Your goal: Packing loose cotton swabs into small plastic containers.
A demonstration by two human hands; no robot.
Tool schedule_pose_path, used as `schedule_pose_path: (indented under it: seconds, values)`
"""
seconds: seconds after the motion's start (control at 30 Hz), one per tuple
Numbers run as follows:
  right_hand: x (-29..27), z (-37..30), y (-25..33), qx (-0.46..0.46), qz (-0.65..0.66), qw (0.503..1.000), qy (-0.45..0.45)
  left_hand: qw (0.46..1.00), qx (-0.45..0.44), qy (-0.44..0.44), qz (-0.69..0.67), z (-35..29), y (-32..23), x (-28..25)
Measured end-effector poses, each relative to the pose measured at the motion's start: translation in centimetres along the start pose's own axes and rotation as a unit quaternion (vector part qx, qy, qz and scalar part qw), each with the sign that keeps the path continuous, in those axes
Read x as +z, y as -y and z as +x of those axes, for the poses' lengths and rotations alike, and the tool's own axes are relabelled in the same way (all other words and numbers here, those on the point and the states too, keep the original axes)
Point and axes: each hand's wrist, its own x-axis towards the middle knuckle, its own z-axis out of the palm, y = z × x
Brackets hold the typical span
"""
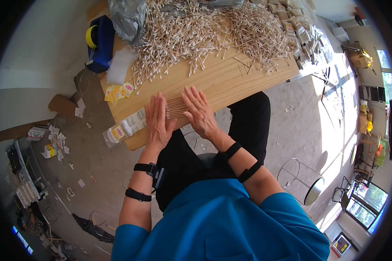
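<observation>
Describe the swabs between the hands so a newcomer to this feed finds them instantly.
Start at the wooden table; at its near edge are the left hand and right hand. Between them lies a small batch of cotton swabs, its sticks lined up side by side, unlike the jumbled heap farther back.

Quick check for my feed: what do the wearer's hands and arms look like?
The left hand and right hand wear no gloves. Short blue sleeves cover the upper arms. Two black straps circle each forearm; the left one nearer the wrist carries a small dark device.
</observation>
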Motion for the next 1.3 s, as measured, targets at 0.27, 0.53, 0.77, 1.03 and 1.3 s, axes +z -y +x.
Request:
schedule_pose_path:
  seconds: [0.27, 0.53, 0.77, 1.03, 1.3]
  values:
    - [0.0, 0.4, 0.7, -0.044, -0.050, 0.997, 0.032, 0.986, 0.005, 0.109, 0.123, -0.6, -0.1, -0.7]
    - [0.9, 0.1, 0.4, -0.041, -0.076, 0.996, 0.033, 0.986, -0.006, 0.089, 0.141, -0.2, -0.4, -0.3]
    - [0.7, 0.0, 0.0, -0.030, -0.016, 0.999, 0.010, 0.997, -0.014, 0.029, 0.071, -0.6, 0.4, -0.2]
    - [0.0, 0.4, 0.7, -0.038, -0.007, 0.999, 0.002, 0.992, -0.013, 0.068, 0.107, -0.8, 0.2, -0.3]
    - [2.0, 1.4, 2.6, 0.167, 0.318, 0.900, -0.247, 0.964, -0.147, -0.165, -0.149, 2.0, -1.5, 1.5]
